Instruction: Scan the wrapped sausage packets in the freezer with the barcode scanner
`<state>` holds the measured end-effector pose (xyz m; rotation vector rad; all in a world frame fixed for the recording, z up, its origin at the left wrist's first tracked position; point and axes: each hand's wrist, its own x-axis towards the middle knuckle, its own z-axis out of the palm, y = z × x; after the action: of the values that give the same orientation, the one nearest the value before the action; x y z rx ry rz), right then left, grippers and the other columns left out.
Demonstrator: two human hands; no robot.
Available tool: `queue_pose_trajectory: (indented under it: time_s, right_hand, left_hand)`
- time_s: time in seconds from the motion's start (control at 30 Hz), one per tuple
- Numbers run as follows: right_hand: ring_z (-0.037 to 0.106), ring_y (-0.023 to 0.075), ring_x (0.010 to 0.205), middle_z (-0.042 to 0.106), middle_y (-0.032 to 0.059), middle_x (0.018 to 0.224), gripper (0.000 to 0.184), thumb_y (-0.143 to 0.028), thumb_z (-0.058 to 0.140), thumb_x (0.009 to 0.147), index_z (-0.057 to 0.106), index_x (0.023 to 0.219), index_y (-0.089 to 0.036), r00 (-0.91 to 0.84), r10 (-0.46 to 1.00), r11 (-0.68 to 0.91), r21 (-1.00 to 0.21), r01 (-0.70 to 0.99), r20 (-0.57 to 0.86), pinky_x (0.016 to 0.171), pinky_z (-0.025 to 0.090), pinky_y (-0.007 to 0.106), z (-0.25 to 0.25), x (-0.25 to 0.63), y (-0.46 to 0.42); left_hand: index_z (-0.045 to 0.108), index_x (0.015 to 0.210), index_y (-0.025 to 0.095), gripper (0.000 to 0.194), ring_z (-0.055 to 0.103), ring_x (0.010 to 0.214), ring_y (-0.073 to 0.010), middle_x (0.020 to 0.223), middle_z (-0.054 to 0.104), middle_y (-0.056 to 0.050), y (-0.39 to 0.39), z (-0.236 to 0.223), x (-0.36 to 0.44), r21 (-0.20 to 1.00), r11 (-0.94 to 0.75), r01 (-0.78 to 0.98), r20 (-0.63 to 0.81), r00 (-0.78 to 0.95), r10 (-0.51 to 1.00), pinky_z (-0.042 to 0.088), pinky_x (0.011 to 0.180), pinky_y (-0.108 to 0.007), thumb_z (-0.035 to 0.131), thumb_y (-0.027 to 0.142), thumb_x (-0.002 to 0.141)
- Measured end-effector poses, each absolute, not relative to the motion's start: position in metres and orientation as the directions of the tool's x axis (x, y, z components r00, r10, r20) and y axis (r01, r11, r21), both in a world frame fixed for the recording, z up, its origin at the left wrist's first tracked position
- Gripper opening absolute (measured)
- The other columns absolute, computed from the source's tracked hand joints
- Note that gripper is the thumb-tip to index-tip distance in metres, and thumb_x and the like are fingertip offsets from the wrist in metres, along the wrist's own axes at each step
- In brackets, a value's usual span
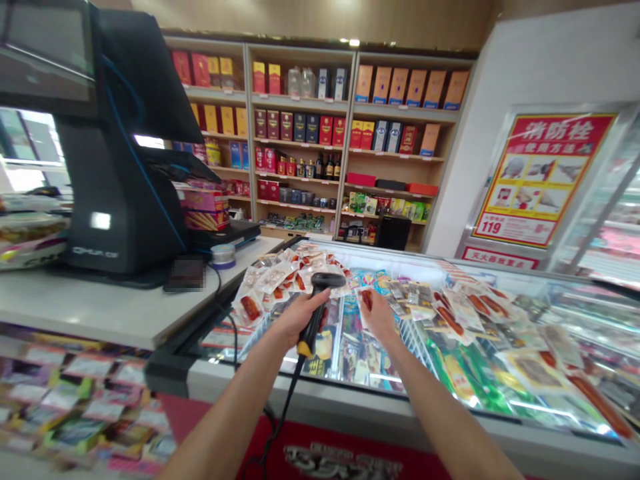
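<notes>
Our left grip (309,317) is wrapped around the handle of a black scanner (314,313), whose yellow butt shows below the fingers and whose head points toward the right. Our right grip (379,317) pinches a small clear packet (367,298) with reddish-brown contents, held just beside the scanner head, the two apart.

From the scanner a dark cord (293,393) drops over the front of the glass-topped freezer (360,407) beneath our hands. Beyond the left grip we see a heap of similar packets (280,277) on the freezer; farther right lie more sausage packs (453,313), loosely spread. Colourful goods show through the glass.

To our left, a white desk (145,317) carries a black terminal (125,167), a round tub (223,256) near its edge and stacked snack boxes (206,208). Behind everything, wooden shelves (300,100) hold rows of boxes and bottles, and a red-and-yellow poster (545,177) hangs on the right.
</notes>
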<state>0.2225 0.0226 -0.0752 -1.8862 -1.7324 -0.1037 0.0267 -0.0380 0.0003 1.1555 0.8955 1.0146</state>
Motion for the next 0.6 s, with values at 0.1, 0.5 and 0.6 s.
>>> queue_pose_trajectory:
  time_s: [0.1, 0.5, 0.6]
  right_hand:
    - [0.049, 0.0198, 0.096, 0.052, 0.011, 0.109, 0.045, -0.036, 0.035, 0.08, 0.039, 0.119, -0.015, 0.226, 0.804, 0.071, -0.467, 0.881, 0.55, 0.078, 0.038, 0.028, -0.073, 0.232, 0.027]
    - [0.048, 0.0223, 0.095, 0.051, 0.0117, 0.105, 0.049, -0.036, 0.04, 0.076, 0.04, 0.12, -0.014, 0.281, 0.726, 0.155, -0.548, 0.822, 0.627, 0.079, 0.039, 0.032, -0.069, 0.242, 0.029]
    - [0.049, 0.0232, 0.094, 0.051, 0.0125, 0.105, 0.051, -0.037, 0.042, 0.075, 0.041, 0.119, -0.012, 0.296, 0.674, 0.183, -0.54, 0.821, 0.677, 0.077, 0.04, 0.034, -0.071, 0.249, 0.033]
  left_hand:
    - [0.048, 0.066, 0.014, 0.033, 0.045, 0.04, -0.0065, 0.052, 0.049, 0.003, -0.04, 0.003, 0.032, 0.978, 0.103, -0.18, -0.039, 0.33, 0.943, 0.034, 0.037, -0.018, 0.058, 0.046, 0.065]
    - [0.047, 0.069, 0.015, 0.036, 0.045, 0.042, -0.0069, 0.054, 0.05, 0.002, -0.037, 0.006, 0.053, 0.977, 0.093, -0.191, -0.014, 0.38, 0.925, 0.035, 0.038, -0.019, 0.056, 0.049, 0.065]
    - [0.047, 0.069, 0.015, 0.037, 0.046, 0.042, -0.0071, 0.055, 0.05, 0.002, -0.035, 0.005, 0.058, 0.972, 0.138, -0.188, -0.054, 0.396, 0.917, 0.036, 0.038, -0.019, 0.057, 0.05, 0.064]
